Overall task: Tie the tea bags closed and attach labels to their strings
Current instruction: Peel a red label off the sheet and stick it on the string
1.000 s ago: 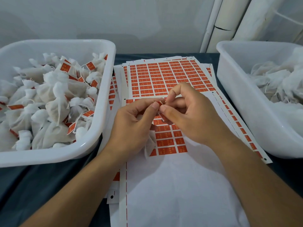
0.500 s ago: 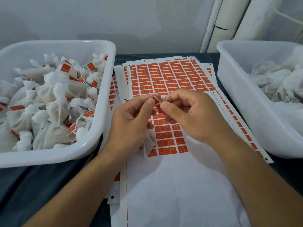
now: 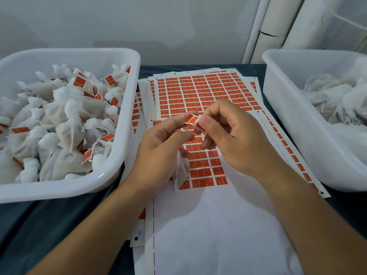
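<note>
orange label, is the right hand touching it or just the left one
Touching. The head view shows the right hand pinching one end of the label at its fingertips, while the left hand pinches the other end.

Small packing workshop: tubs [image 3: 127,108] of tea bags [image 3: 65,124], stacked label sheets [image 3: 208,92], bare wall.

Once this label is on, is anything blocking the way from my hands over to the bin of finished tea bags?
Nothing visible does. The label is pinched between both hands, and the left bin sits open-topped beside them.
</note>
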The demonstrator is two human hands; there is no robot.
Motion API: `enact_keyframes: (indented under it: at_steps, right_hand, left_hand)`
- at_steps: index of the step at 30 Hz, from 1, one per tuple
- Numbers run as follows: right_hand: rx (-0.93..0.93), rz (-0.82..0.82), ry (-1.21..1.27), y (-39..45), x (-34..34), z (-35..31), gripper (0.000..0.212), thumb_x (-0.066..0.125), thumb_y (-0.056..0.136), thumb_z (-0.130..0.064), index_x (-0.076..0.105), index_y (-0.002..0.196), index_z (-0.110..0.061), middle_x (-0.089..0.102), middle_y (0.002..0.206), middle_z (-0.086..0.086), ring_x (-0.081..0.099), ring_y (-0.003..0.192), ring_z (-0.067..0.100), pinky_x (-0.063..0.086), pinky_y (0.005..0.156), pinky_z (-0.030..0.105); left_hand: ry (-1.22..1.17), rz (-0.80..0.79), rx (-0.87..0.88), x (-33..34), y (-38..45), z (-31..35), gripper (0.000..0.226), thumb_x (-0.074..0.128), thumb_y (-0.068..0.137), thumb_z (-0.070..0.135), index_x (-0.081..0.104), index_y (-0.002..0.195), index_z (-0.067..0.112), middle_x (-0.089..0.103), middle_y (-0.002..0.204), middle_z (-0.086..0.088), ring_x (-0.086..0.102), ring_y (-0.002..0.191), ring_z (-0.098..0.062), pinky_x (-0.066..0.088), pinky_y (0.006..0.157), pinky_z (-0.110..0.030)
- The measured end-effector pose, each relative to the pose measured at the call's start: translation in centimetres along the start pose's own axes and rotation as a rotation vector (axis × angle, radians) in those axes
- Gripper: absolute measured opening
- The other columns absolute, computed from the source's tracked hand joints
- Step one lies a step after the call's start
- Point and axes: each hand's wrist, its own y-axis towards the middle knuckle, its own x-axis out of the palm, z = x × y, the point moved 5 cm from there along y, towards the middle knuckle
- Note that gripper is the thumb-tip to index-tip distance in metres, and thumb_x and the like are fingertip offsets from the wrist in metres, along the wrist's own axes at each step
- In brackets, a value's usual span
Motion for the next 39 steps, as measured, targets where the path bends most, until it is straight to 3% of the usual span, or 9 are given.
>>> enact_keyframes:
  at_steps: [4, 7, 13, 16, 21, 24, 31, 37, 39]
  right_hand:
    - [-0.024, 0.074, 0.066, 0.1, -0.4, -0.3, 0.012, 0.057, 0.102, -0.033, 0.061, 0.101, -0.022, 0.070, 0.082, -0.019, 0.073, 0.072, 0.006, 0.057, 0.063, 0.015]
    - [-0.007, 0.125, 0.195, 0.1, -1.0, -0.6, 0.008, 0.058, 0.101, -0.034, 0.062, 0.099, -0.028, 0.072, 0.082, -0.019, 0.073, 0.072, 0.009, 0.056, 0.063, 0.015]
    - [0.114, -0.063, 0.182, -0.1, 0.9, 0.1, 0.009, 0.064, 0.098, -0.033, 0.068, 0.098, -0.025, 0.073, 0.081, -0.014, 0.074, 0.073, 0.011, 0.058, 0.062, 0.018]
    - [0.126, -0.046, 0.100, -0.1, 1.0, 0.5, 0.010, 0.066, 0.096, -0.038, 0.068, 0.096, -0.028, 0.074, 0.082, -0.012, 0.074, 0.076, 0.009, 0.062, 0.067, 0.023]
    - [0.159, -0.044, 0.025, 0.0, 0.9, 0.9, 0.014, 0.067, 0.094, -0.043, 0.069, 0.093, -0.028, 0.074, 0.082, -0.011, 0.073, 0.077, 0.008, 0.063, 0.069, 0.025]
    - [0.172, -0.036, 0.018, 0.0, 0.8, 0.9, 0.016, 0.068, 0.093, -0.044, 0.069, 0.090, -0.029, 0.072, 0.078, -0.012, 0.072, 0.074, 0.006, 0.060, 0.065, 0.020]
    - [0.205, -0.020, 0.015, 0.0, 0.6, 1.1, 0.016, 0.071, 0.089, -0.045, 0.069, 0.083, -0.031, 0.071, 0.074, -0.019, 0.070, 0.068, 0.002, 0.053, 0.058, 0.010]
    - [0.215, 0.039, -0.127, -0.1, 0.3, 1.1, 0.021, 0.070, 0.088, -0.054, 0.065, 0.079, -0.035, 0.068, 0.068, -0.018, 0.068, 0.069, -0.003, 0.051, 0.056, 0.010]
    - [0.206, 0.055, -0.186, -0.2, 0.3, 0.9, 0.024, 0.068, 0.086, -0.060, 0.062, 0.078, -0.038, 0.066, 0.070, -0.020, 0.067, 0.072, -0.006, 0.050, 0.057, 0.011]
  left_hand:
    - [-0.019, -0.003, -0.029, -0.1, 0.0, -0.3, 0.038, 0.055, 0.103, 0.009, 0.076, 0.105, 0.042, 0.071, 0.116, 0.024, 0.068, 0.114, -0.012, 0.061, 0.088, -0.035]
    - [-0.004, -0.041, -0.009, -0.2, 0.0, -0.2, 0.043, 0.051, 0.104, 0.006, 0.073, 0.115, 0.042, 0.068, 0.124, 0.027, 0.067, 0.112, -0.003, 0.062, 0.081, -0.027]
    - [-0.062, -0.190, 0.093, 0.2, -0.3, 0.1, 0.038, 0.060, 0.097, 0.005, 0.068, 0.127, 0.027, 0.075, 0.117, 0.001, 0.071, 0.113, -0.025, 0.062, 0.089, -0.036]
    - [-0.086, -0.200, 0.097, 0.2, -0.2, 0.1, 0.043, 0.062, 0.096, 0.001, 0.065, 0.133, 0.024, 0.075, 0.118, 0.004, 0.071, 0.113, -0.018, 0.060, 0.083, -0.024]
    - [-0.080, -0.186, 0.075, 0.2, -0.3, -0.1, 0.045, 0.063, 0.091, 0.011, 0.067, 0.130, 0.031, 0.074, 0.121, 0.012, 0.070, 0.113, -0.012, 0.061, 0.082, -0.026]
    - [-0.066, -0.178, 0.073, 0.2, -0.3, 0.0, 0.044, 0.059, 0.094, 0.005, 0.068, 0.129, 0.031, 0.073, 0.121, 0.015, 0.069, 0.114, -0.008, 0.059, 0.081, -0.023]
    - [0.000, -0.107, 0.040, 0.4, -0.6, 0.2, 0.041, 0.049, 0.104, 0.004, 0.072, 0.121, 0.034, 0.070, 0.123, 0.023, 0.063, 0.121, -0.001, 0.054, 0.103, -0.036]
    - [0.054, -0.096, 0.062, 0.7, -0.9, 0.7, 0.037, 0.042, 0.109, 0.014, 0.071, 0.114, 0.037, 0.070, 0.112, 0.031, 0.063, 0.113, 0.008, 0.055, 0.094, -0.018]
    - [0.090, -0.089, 0.061, 0.8, -0.8, 0.7, 0.037, 0.041, 0.110, 0.017, 0.070, 0.115, 0.040, 0.069, 0.113, 0.033, 0.061, 0.114, 0.010, 0.056, 0.093, -0.018]
